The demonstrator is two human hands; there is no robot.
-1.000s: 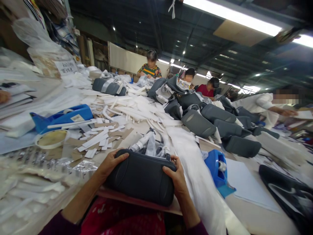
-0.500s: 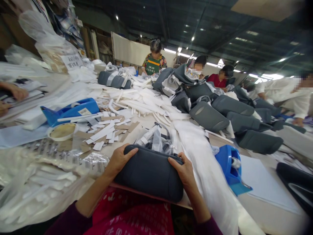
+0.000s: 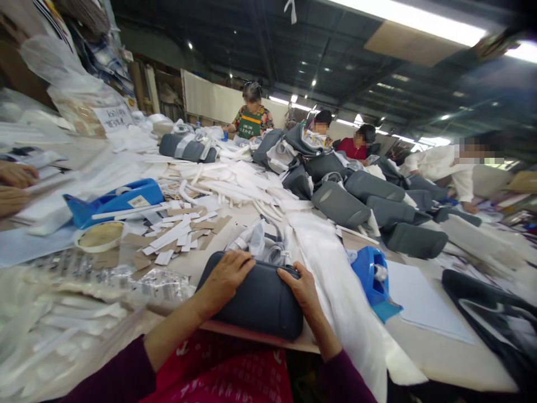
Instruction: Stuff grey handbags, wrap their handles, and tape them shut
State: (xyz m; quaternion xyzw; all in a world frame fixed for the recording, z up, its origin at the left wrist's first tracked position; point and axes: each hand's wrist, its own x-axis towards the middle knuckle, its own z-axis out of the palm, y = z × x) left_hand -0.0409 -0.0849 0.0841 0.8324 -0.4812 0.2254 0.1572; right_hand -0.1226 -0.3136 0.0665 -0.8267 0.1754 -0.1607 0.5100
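A dark grey padded cushion (image 3: 260, 305) lies at the near edge of the table (image 3: 453, 358), right in front of me. My left hand (image 3: 224, 279) rests on its top middle with fingers curled over the far edge. My right hand (image 3: 301, 291) grips its upper right corner. Just behind the cushion sits a bundle of clear plastic with white fittings (image 3: 258, 242).
Blue tape dispensers stand at left (image 3: 113, 200) and right (image 3: 372, 280). A tape roll (image 3: 99, 236), cardboard and white strips (image 3: 176, 235), white fabric (image 3: 335, 280) and grey cushions (image 3: 377, 210) cover the table. Several people work at the far side; another person's hands (image 3: 14, 184) show at left.
My left hand slid from the cushion's left end to its top middle. The view swung up and back again.
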